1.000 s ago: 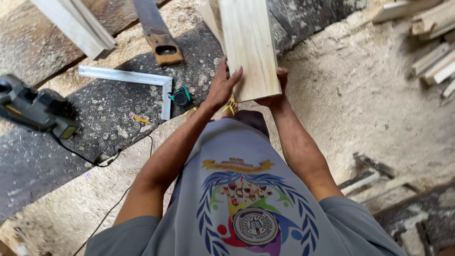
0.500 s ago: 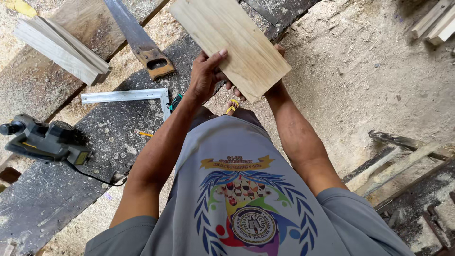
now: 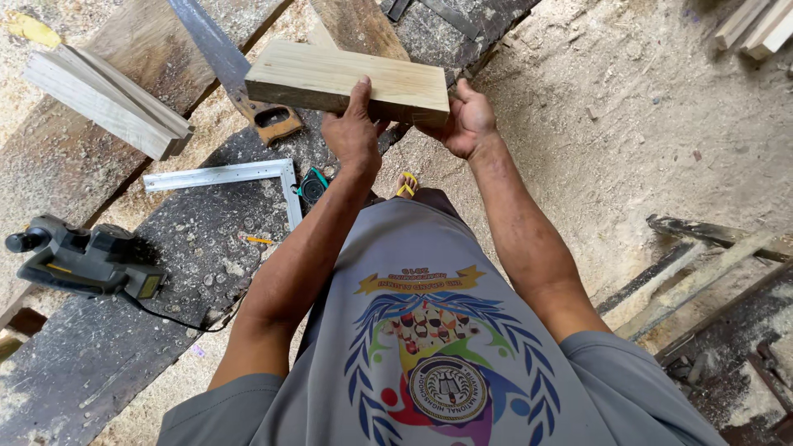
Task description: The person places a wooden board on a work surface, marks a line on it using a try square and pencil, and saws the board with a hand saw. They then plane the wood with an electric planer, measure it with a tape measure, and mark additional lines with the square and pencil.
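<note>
I hold a thick pale wooden board (image 3: 330,78) level in front of me with both hands. My left hand (image 3: 353,130) grips its near edge towards the middle, fingers over the top face. My right hand (image 3: 467,122) clasps the board's right end from below and the side. The board lies crosswise, its long side running left to right, above a dark workbench (image 3: 124,330) dusted with sawdust.
On the bench lie a metal square (image 3: 239,176), a handsaw (image 3: 231,74), a small tape measure (image 3: 313,187), a pencil (image 3: 258,240), a black power planer (image 3: 87,262) with its cord, and stacked pale boards (image 3: 107,103). Sawdust covers the floor at right; scrap timber (image 3: 710,272) lies lower right.
The board has been swung from pointing away from me to lying crosswise and flatter. Both hands shifted their grip along it, and my view moved right and down.
</note>
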`<action>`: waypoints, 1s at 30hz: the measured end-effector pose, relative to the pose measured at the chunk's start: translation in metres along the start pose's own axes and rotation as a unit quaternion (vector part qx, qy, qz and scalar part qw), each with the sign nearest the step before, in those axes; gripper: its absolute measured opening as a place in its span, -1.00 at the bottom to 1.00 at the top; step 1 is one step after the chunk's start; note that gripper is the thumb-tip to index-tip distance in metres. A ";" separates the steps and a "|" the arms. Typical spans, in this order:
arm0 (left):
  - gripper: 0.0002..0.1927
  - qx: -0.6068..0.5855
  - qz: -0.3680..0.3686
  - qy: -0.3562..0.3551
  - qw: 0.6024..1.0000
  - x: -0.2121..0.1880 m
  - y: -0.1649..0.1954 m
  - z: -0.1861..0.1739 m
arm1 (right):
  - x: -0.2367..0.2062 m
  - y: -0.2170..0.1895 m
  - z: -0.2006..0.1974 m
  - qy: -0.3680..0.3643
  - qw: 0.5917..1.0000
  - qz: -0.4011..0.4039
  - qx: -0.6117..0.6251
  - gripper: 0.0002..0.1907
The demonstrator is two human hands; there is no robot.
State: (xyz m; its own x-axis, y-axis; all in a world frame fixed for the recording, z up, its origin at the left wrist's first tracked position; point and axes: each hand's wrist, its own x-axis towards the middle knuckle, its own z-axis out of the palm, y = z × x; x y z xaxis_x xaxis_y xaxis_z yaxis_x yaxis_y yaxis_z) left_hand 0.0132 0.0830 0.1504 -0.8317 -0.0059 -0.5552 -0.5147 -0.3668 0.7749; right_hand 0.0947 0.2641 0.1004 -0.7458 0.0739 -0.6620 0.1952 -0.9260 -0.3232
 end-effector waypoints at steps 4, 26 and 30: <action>-0.47 -0.018 -0.005 -0.005 1.000 0.004 0.005 0.006 | 0.009 -0.002 0.004 -0.015 1.000 -0.011 -0.022 -0.38; -0.52 -0.058 -0.182 -0.157 0.969 0.065 -0.065 -0.041 | 0.023 -0.020 -0.026 -0.116 0.979 -0.063 -0.154 -0.12; -0.49 -0.108 -0.253 -0.118 0.954 0.084 -0.092 -0.051 | 0.030 -0.039 -0.033 -0.138 0.968 -0.049 -0.204 -0.06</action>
State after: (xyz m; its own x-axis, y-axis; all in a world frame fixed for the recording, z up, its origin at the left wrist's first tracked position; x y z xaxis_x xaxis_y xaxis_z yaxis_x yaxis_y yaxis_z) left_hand 0.0015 0.0691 0.0173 -0.5248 0.4226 -0.7389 -0.8289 -0.4512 0.3307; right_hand 0.0851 0.3149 0.0710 -0.9045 -0.0006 -0.4264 0.3079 -0.6928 -0.6521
